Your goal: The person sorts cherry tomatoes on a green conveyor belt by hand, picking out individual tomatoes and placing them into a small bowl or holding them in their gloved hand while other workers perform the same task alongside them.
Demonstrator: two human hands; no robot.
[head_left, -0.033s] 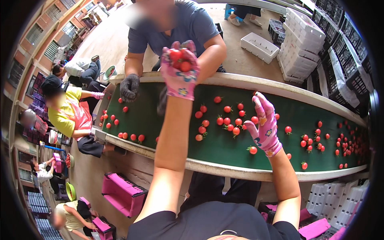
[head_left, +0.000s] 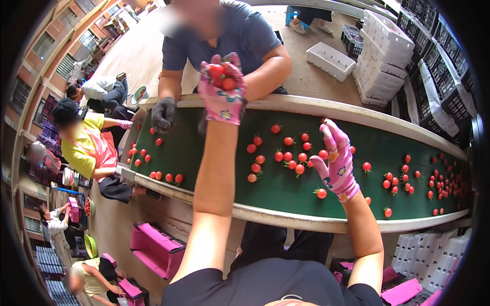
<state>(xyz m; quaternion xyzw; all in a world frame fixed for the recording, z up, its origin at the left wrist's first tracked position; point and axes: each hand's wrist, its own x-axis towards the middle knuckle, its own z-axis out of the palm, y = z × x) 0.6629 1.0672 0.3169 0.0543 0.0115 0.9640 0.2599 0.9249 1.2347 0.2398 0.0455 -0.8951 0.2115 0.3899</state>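
Note:
My left hand (head_left: 222,99), in a pink flowered glove, is raised over the far side of a green conveyor belt (head_left: 229,168). Its fingers curl around several red cherry tomatoes (head_left: 228,83) in the palm. My right hand (head_left: 337,163), gloved alike, hovers above the belt with thumb and fingers apart. One cherry tomato (head_left: 323,154) shows in the gap beside its thumb, and a bit of red peeks out at the fingertips. More tomatoes with green stems, such as this one (head_left: 320,193), lie scattered around it on the belt.
Across the belt stands a co-worker with a dark grey glove (head_left: 164,115) at its far edge. Another person in a yellow top (head_left: 81,150) sits at the left end. White crates (head_left: 380,66) are stacked far right; a pink-lined crate (head_left: 155,250) is on the floor nearby.
My left hand has shifted slightly left with the tomatoes in it. Tomatoes on the belt's middle and left sit a little further left. My right hand has barely moved.

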